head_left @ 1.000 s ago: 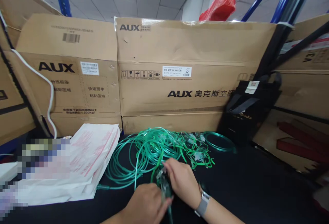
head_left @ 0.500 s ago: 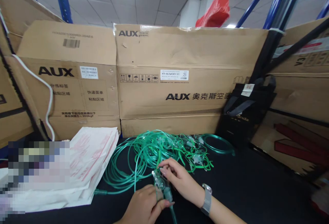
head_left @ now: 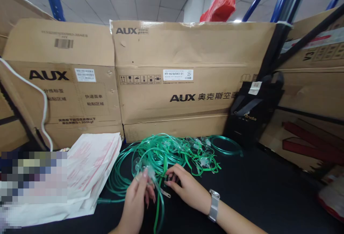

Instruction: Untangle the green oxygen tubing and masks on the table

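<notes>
Clear mask (head_left: 139, 164) pinched in left hand (head_left: 137, 194), above desk (head_left: 242, 187), short of tubing coils (head_left: 157, 155) near its back edge.
Right hand (head_left: 185, 185) curled by green strap (head_left: 158, 203); cannot tell if closed on it. Risk: strap could snag if dragged across loose coils. Cartons (head_left: 188, 49) behind: AUX; white label (head_left: 177, 75), KFR-46G/BpR3AES1(B1), 25.

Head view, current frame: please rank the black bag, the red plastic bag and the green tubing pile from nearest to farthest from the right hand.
1. Green tubing pile: just beyond the right hand.
2. Black bag: farther back, to the right.
3. Red plastic bag: farthest, high up above the cardboard's top edge.
</notes>
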The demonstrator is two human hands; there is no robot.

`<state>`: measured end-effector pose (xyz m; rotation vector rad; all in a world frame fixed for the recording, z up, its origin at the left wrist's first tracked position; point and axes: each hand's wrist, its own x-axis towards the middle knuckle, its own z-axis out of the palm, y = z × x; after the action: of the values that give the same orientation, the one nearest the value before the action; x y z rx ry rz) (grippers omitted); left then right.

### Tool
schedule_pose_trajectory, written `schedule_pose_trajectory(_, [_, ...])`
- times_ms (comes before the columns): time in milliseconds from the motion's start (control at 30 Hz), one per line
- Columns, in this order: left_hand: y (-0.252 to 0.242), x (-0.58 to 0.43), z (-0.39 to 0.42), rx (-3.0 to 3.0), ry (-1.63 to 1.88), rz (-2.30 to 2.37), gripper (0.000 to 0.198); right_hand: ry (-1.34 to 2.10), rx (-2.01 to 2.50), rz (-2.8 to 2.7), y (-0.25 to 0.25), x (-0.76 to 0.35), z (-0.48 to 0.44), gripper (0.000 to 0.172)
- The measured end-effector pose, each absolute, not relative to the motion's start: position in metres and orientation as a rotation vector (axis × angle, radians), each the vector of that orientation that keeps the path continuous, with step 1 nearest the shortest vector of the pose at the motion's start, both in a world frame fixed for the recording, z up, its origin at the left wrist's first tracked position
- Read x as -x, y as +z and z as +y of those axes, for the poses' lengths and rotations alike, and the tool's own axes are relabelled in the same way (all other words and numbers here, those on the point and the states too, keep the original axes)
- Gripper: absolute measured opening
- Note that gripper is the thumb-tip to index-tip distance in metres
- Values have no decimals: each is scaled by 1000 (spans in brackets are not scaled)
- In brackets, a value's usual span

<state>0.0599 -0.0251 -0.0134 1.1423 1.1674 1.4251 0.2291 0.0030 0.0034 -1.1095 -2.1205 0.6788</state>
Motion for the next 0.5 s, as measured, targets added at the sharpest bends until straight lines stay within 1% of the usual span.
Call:
schedule_pose_trajectory(67, [-9,-58,-18,-902,1441,1161,42,633,1138,-2143,4,-229,1,14])
schedule_pose_trajectory(167, [-6,-57,-12,-779,1421,1144,44,548,1295,-2137,6,-228,-3,16])
schedule_pose_trajectory(267, [-8,-58,-14,-794,1388,1115,43,473,1513,-2097,6,-224,-12,36])
schedule_pose_trajectory(333, [-10,-58,-15,-820,1372,1103,43,403,1601,-2084,4,-220,-18,45])
schedule_pose_trajectory(400, [-12,-58,-14,-835,1370,1104,44,314,1631,-2110,2,-216,-22,44])
schedule_pose_trajectory(500, [-12,-57,-13,-834,1380,1099,44,220,1605,-2179,-3,-212,-23,29])
